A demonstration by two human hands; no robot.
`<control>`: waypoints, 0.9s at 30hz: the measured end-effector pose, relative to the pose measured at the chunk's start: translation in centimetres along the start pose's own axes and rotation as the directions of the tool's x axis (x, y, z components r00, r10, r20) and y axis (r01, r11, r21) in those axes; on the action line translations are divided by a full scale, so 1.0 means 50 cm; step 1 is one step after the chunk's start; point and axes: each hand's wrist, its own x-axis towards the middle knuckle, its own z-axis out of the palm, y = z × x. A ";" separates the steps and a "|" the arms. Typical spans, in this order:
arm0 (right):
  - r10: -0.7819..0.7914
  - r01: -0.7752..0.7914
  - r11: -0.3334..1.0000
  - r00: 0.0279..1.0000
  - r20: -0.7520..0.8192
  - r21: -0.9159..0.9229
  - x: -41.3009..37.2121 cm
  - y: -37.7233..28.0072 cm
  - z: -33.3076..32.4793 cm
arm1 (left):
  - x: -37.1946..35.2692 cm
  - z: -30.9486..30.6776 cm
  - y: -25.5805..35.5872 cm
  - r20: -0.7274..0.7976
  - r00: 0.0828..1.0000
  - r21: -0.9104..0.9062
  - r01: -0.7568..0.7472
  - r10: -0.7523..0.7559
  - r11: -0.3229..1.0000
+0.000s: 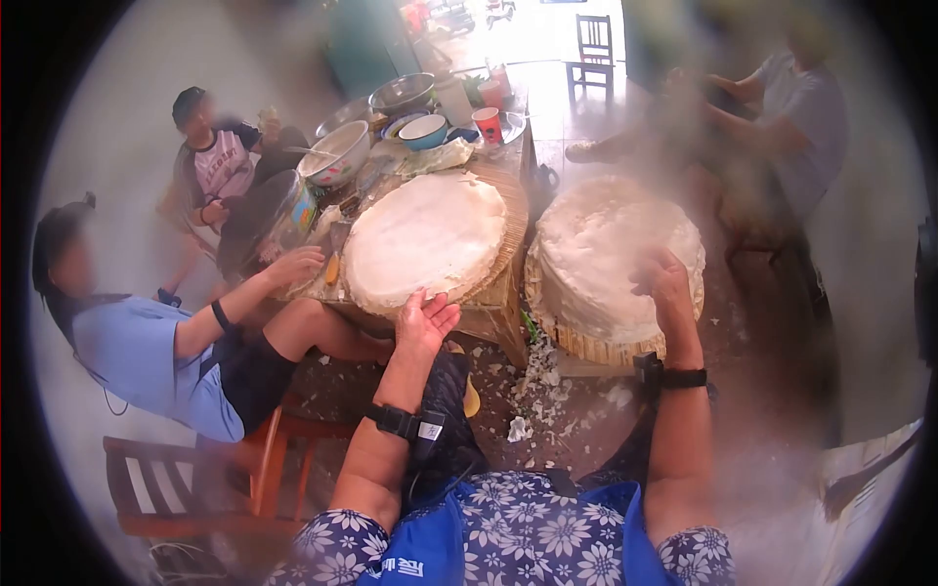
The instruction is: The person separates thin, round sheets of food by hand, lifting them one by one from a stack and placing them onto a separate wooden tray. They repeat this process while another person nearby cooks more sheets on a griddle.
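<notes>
A large round pale sheet (pixel 425 239) lies on a round woven mat (pixel 515 220) on the wooden table. My left hand (pixel 427 320) is at its near edge, palm up, with the fingers apart and nothing held. To the right stands a tall stack of similar round sheets (pixel 611 234) on a straw-like round base (pixel 596 342). My right hand (pixel 666 278) is over the right side of this stack, its fingers bent. Blur hides whether it holds anything.
Bowls (pixel 335 156), a red cup (pixel 487 125) and a yellow-handled tool (pixel 333 268) are on the table (pixel 503 327). A person in blue (pixel 147 352) reaches in from the left. Two other people sit farther off. White scraps (pixel 521 428) litter the floor.
</notes>
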 end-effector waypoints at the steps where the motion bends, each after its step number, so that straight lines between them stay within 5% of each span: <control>1: 0.000 0.000 1.000 1.000 0.002 -0.007 0.000 0.000 -0.002 | 0.001 -0.003 -0.001 -0.002 1.000 0.001 0.003 -0.003 1.000; 21: -0.032 0.039 0.997 0.993 -0.111 0.067 0.004 -0.013 -0.052 | -0.028 -0.011 -0.001 0.066 0.993 -0.045 -0.093 0.096 0.995; 27: -0.092 0.112 0.992 0.948 -0.304 0.051 0.005 -0.029 -0.101 | -0.030 -0.027 0.001 0.094 0.994 -0.081 -0.054 0.062 0.995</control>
